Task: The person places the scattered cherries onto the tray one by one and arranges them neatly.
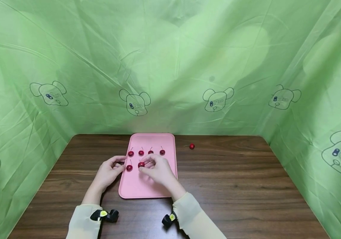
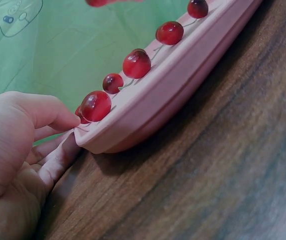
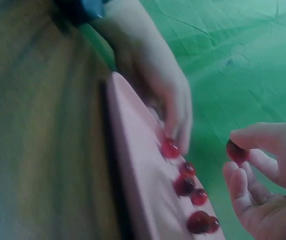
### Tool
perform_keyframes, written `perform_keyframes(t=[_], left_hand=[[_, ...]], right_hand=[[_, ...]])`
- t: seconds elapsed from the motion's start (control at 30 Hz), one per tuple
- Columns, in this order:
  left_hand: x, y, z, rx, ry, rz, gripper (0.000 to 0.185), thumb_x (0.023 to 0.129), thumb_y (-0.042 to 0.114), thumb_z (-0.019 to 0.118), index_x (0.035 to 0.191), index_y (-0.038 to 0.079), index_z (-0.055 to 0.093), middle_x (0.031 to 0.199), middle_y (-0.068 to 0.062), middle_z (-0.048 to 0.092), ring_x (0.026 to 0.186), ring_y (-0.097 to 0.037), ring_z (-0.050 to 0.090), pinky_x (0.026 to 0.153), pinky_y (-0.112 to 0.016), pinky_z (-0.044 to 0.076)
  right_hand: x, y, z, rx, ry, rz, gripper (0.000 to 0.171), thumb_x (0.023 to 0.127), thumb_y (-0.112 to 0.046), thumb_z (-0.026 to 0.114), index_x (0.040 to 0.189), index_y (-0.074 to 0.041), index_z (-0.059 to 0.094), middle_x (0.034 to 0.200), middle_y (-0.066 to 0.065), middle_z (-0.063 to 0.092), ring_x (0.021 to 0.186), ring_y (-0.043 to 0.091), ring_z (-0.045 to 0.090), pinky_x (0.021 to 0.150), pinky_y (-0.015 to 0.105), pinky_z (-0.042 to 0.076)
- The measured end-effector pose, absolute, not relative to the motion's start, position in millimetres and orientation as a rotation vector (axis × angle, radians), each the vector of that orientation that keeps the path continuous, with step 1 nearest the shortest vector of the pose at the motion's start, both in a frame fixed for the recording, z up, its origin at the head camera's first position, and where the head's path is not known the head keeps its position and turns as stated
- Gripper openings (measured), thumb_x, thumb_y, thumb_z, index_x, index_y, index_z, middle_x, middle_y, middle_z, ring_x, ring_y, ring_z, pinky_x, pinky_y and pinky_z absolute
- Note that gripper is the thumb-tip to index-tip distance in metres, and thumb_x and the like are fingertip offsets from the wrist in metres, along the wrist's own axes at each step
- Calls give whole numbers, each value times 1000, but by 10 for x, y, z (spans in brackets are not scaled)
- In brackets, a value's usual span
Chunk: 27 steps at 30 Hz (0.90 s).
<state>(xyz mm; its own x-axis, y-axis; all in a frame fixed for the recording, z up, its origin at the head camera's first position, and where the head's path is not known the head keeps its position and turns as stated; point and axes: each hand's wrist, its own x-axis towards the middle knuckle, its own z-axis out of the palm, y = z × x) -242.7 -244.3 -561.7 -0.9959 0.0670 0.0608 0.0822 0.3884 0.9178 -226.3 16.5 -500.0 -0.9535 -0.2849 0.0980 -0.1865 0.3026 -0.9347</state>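
A pink tray (image 1: 146, 186) lies on the dark wooden table (image 1: 236, 186). Four red cherries (image 1: 141, 152) with stems form a row across its far part, and one more cherry (image 1: 129, 168) lies in front of them at the left. My right hand (image 1: 145, 168) pinches another cherry (image 1: 141, 164) between thumb and fingertips just over the tray; the right wrist view shows that cherry (image 3: 236, 151) in the pinch. My left hand (image 1: 122, 165) holds the tray's left edge, with the thumb (image 2: 57, 116) on the rim (image 2: 173, 85) and the fingers beneath.
One loose cherry (image 1: 192, 146) lies on the table right of the tray's far corner. Green cloth (image 1: 170, 66) printed with bear heads walls the table at the back and both sides. Bare wood lies to either side of the tray.
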Motion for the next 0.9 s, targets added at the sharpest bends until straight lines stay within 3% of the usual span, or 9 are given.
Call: perform_keyframes(t=[0.4,0.63,0.9], left_hand=[[-2426,-2461,-5594,-165,-2596,-1710,37,100,3,74,137,1,72,121,-20,76,88,-11,69,76,-22,56],[-2443,-2449,-5602,-158,-2600,-1709,37,100,1,74,137,2,72,122,-20,76,88,-12,69,77,-21,56],[-2419,-2452,-5600,-172,-2583,-1729,38,101,4,76,139,1,71,124,-21,75,88,-14,72,76,-22,57]], right_hand=[[-2082,-99,-5156,-524,2384,-1711,21,88,-3,88,105,-8,77,93,-1,78,78,0,68,71,21,59],[-2052,-169,-5232,-565,2420,-1648,21,88,-5,87,106,-7,77,95,-1,78,77,-5,67,75,17,57],[-1983,-301,-5279,-605,2513,-1531,19,89,-8,88,104,-10,77,91,-4,75,73,-6,61,71,16,53]])
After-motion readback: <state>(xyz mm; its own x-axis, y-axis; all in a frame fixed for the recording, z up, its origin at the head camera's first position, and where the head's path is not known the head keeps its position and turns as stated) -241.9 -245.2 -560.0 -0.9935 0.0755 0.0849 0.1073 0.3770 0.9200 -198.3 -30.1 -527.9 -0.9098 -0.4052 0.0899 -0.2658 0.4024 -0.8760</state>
